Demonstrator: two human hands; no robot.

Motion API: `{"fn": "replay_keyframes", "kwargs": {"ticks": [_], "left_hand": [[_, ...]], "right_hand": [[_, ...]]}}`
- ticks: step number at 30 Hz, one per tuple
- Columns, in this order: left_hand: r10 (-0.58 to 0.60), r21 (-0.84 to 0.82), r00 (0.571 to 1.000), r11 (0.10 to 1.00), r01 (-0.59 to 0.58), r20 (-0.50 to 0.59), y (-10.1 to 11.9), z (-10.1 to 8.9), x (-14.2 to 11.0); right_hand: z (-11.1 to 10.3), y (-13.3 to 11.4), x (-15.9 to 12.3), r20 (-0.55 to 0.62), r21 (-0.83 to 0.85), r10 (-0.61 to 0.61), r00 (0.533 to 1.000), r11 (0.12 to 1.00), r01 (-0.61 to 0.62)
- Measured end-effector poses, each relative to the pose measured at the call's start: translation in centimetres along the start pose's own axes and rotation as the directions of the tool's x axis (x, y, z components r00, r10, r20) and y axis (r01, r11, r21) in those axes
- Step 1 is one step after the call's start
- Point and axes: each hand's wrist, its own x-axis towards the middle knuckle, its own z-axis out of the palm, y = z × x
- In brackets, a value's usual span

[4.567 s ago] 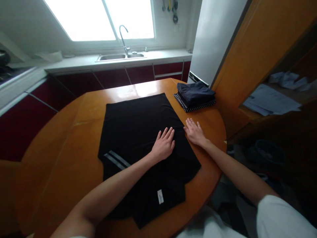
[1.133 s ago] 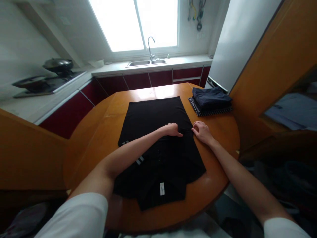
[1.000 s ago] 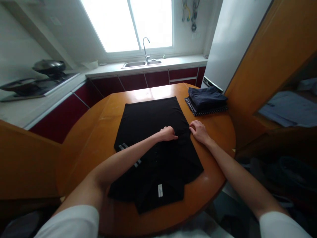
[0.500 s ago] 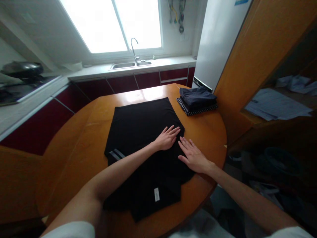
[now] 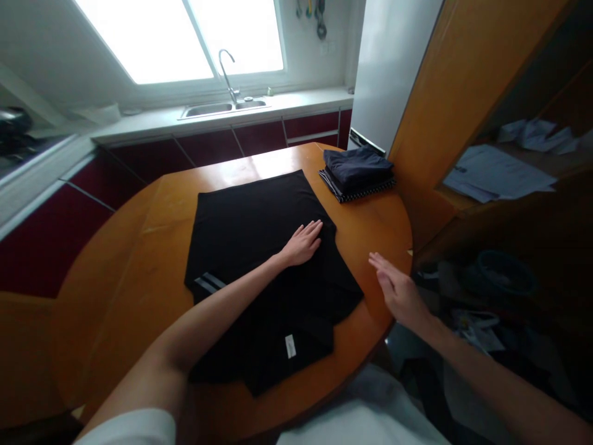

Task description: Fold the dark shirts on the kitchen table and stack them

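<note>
A black shirt (image 5: 250, 216) lies spread flat, its collar end toward me with a white label (image 5: 290, 347) showing. Two grey stripes (image 5: 209, 282) mark its left side, partly covered by my forearm. My left hand (image 5: 302, 244) rests flat on the shirt's right half, fingers stretched out and holding nothing. Off the shirt to the right, my right hand (image 5: 401, 293) is raised over the table's edge. Its fingers are extended and nothing is in them.
The shirt is on a round wooden table (image 5: 115, 266). A stack of folded dark clothes (image 5: 356, 173) sits at the back right. Beyond are a counter with a sink (image 5: 208, 110) and a fridge (image 5: 393, 68). Papers (image 5: 503, 173) lie on a shelf at right.
My right hand has lifted off the shirt and moved right, uncovering the sleeve there. My left hand stays on the fabric. The camera view has shifted slightly.
</note>
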Motion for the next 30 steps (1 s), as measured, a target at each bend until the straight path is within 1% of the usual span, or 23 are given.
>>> {"fn": "replay_keyframes", "kwargs": {"ticks": [1,2,3,5,6,8,9,11,13,14,15,16,18,19,20,22,24,25,27,29,30], "left_hand": [[0.009,-0.016,1.000,1.000,-0.009,0.001,0.0,-0.2,0.0],[0.031,-0.018,1.000,0.999,-0.031,0.004,0.2,-0.3,-0.1],[0.058,-0.007,0.998,0.998,-0.058,0.009,0.3,-0.4,-0.3],[0.106,0.034,0.994,0.994,-0.107,0.029,0.6,-0.4,-0.5],[0.110,0.054,0.993,0.992,-0.112,0.035,0.6,-0.3,-0.6],[0.080,0.076,0.996,0.994,-0.082,0.039,0.4,-0.4,-0.8],[0.053,0.076,0.998,0.995,-0.057,0.045,0.1,-0.6,-0.9],[0.003,0.046,0.999,0.999,-0.006,0.053,-0.9,-1.7,-1.4],[-0.026,-0.021,1.000,0.999,0.026,0.017,-2.3,-3.5,-2.6],[-0.039,-0.058,0.999,0.998,0.037,-0.029,-3.1,-4.6,-3.6],[-0.058,-0.090,0.995,0.995,0.050,-0.087,-3.9,-5.7,-4.9],[-0.088,-0.116,0.985,0.991,0.071,-0.151,-4.7,-6.8,-6.4],[-0.178,-0.148,0.950,0.979,0.143,-0.258,-6.2,-8.5,-9.9],[-0.230,-0.157,0.927,0.969,0.190,-0.296,-6.8,-9.0,-11.8],[-0.283,-0.163,0.903,0.957,0.242,-0.324,-7.4,-9.4,-13.7],[-0.382,-0.166,0.856,0.924,0.345,-0.349,-8.1,-9.3,-17.4],[-0.462,-0.159,0.813,0.886,0.435,-0.355,-8.2,-8.6,-20.3],[-0.487,-0.148,0.798,0.872,0.467,-0.354,-7.9,-8.0,-21.5],[-0.504,-0.118,0.790,0.860,0.497,-0.348,-6.9,-6.6,-23.1],[-0.497,-0.088,0.800,0.862,0.499,-0.336,-5.6,-5.2,-23.9],[-0.493,-0.075,0.807,0.864,0.497,-0.325,-5.0,-4.6,-24.1]], "right_hand": [[0.1,0.1,1.3,-0.060,-0.003,0.012,0.998,1.000,-0.012],[0.4,0.0,2.5,-0.076,-0.016,0.001,0.997,1.000,-0.002],[1.0,-0.3,3.6,-0.050,-0.038,-0.035,0.998,0.999,0.033],[2.5,-1.3,4.8,0.094,-0.095,-0.143,0.985,0.984,0.152],[3.3,-1.9,4.9,0.180,-0.124,-0.193,0.964,0.968,0.217],[4.6,-2.8,4.3,0.324,-0.173,-0.251,0.912,0.932,0.318],[4.9,-3.1,3.6,0.376,-0.186,-0.265,0.888,0.917,0.352],[4.9,-3.0,2.0,0.448,-0.178,-0.287,0.847,0.899,0.399],[4.1,-2.3,0.5,0.491,-0.129,-0.318,0.811,0.894,0.429],[3.6,-1.9,0.1,0.481,-0.111,-0.325,0.814,0.899,0.424],[3.2,-1.5,-0.1,0.447,-0.105,-0.321,0.835,0.908,0.405],[3.0,-1.2,0.1,0.395,-0.108,-0.307,0.866,0.920,0.375],[3.0,-0.8,1.3,0.272,-0.126,-0.261,0.926,0.944,0.304],[3.3,-0.8,2.3,0.227,-0.133,-0.241,0.944,0.952,0.275],[3.7,-1.0,3.5,0.205,-0.134,-0.229,0.951,0.956,0.259],[5.0,-1.8,6.2,0.202,-0.128,-0.232,0.952,0.957,0.260],[6.5,-3.2,8.4,0.207,-0.122,-0.266,0.941,0.948,0.295],[7.2,-4.1,9.1,0.216,-0.119,-0.297,0.930,0.938,0.327],[8.4,-5.8,9.7,0.265,-0.132,-0.365,0.893,0.903,0.409],[9.2,-7.3,9.4,0.337,-0.187,-0.401,0.852,0.858,0.478],[9.5,-7.8,9.0,0.367,-0.230,-0.397,0.841,0.838,0.495]]}}
